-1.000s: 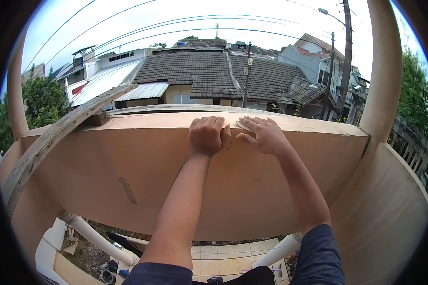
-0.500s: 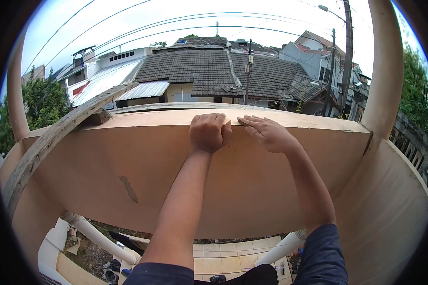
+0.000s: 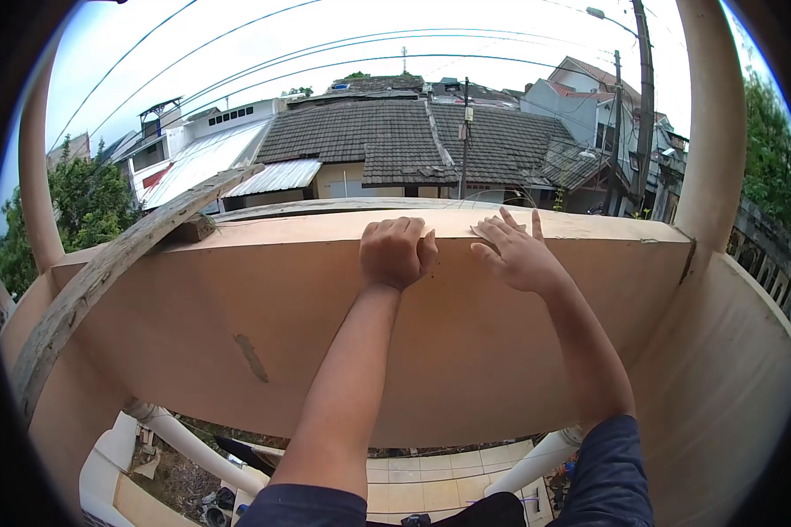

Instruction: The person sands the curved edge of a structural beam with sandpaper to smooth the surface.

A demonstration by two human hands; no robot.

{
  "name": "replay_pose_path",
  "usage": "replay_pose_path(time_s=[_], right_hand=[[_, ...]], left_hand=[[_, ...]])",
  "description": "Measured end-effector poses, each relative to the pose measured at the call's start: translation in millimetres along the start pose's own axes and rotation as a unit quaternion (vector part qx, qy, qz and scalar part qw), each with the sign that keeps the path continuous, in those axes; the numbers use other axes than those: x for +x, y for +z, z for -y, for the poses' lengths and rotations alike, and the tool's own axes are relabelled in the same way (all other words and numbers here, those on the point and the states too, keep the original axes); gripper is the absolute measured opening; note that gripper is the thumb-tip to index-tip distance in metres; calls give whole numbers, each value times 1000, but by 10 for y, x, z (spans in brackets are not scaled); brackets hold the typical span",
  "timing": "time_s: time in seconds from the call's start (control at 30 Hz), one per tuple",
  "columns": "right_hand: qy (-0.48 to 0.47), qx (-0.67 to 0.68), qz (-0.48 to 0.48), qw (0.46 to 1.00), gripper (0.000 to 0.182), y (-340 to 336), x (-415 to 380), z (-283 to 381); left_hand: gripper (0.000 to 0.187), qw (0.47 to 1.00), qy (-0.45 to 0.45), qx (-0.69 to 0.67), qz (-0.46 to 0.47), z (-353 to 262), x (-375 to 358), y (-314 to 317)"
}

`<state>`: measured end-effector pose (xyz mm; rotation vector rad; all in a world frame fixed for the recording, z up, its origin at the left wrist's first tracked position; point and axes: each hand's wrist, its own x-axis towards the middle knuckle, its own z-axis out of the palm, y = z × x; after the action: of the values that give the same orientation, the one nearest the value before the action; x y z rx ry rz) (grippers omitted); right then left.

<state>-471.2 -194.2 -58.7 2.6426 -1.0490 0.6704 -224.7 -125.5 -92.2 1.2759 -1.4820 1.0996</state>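
My left hand (image 3: 397,253) is closed in a fist on the front edge of the peach-painted wall (image 3: 308,230). A small pale bit shows by its thumb, but what the fingers hold, if anything, is hidden. To its right, my right hand (image 3: 520,253) lies on the wall's flat top with its fingers stretched and spread, some of them lifted. A thin, pale sheet-like piece (image 3: 481,232) sticks out under those fingers, possibly sandpaper. The hand presses over it without wrapping round it.
A weathered wooden plank (image 3: 141,237) leans across the wall at left, by a small wood block (image 3: 193,229). Round columns (image 3: 705,132) stand at both sides. Far below the wall lies a tiled floor (image 3: 431,474). Roofs (image 3: 343,132) and overhead cables are beyond.
My right hand has moved right along the wall top, and its fingers have spread and partly lifted. More of the pale piece shows. The left hand stays at the edge; the view has shifted slightly.
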Motion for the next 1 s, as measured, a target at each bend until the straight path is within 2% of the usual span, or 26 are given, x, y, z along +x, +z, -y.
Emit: replay_pose_path(time_s=[0.07,0.13,0.17,0.27,0.3,0.37,0.5,0.6,0.63,0.7,0.73,0.8,0.83,0.9,0.93,1.0], right_hand=[[3,40,16,999,65,-64,16,-124],[127,4,46,991,80,-213,21,-210],[177,4,60,982,94,-290,24,-234],[202,-26,37,978,99,-168,98,-166],[201,-23,37,979,99,-134,74,-54],[27,-1,-3,1000,97,-73,-11,187],[49,33,-4,998,93,-114,-48,30],[162,91,67,980,91,-374,52,-459],[161,88,69,981,91,-333,59,-420],[165,-68,-6,984,91,-170,43,-226],[167,-70,-3,983,91,-70,3,-104],[-42,-36,-114,992,93,87,-25,66],[-43,-39,-114,992,93,98,-14,18],[-29,71,-92,993,88,86,-10,-148],[-30,70,-91,993,88,44,-10,-259],[83,43,-33,995,80,-105,44,-395]], left_hand=[[24,1000,3,5,-4,-22,-1,14],[23,1000,0,9,-10,-16,5,4],[23,1000,-3,12,-11,-12,-11,-6],[24,1000,-11,2,14,-16,27,-37],[24,1000,-10,6,11,-13,24,-36],[24,1000,-6,6,12,-27,6,-23],[24,1000,3,21,5,-17,-5,0],[24,1000,-3,15,4,-3,2,3],[24,1000,-7,9,9,-6,1,3],[24,1000,-7,10,7,-9,11,-12],[24,1000,-6,12,5,-16,3,-12],[24,1000,-6,13,4,-10,9,-5],[24,1000,-4,17,7,-9,5,-3],[24,1000,-4,12,5,-14,-5,-1],[24,1000,-5,8,1,-15,0,-5],[24,1000,-9,10,8,-10,25,-6]])
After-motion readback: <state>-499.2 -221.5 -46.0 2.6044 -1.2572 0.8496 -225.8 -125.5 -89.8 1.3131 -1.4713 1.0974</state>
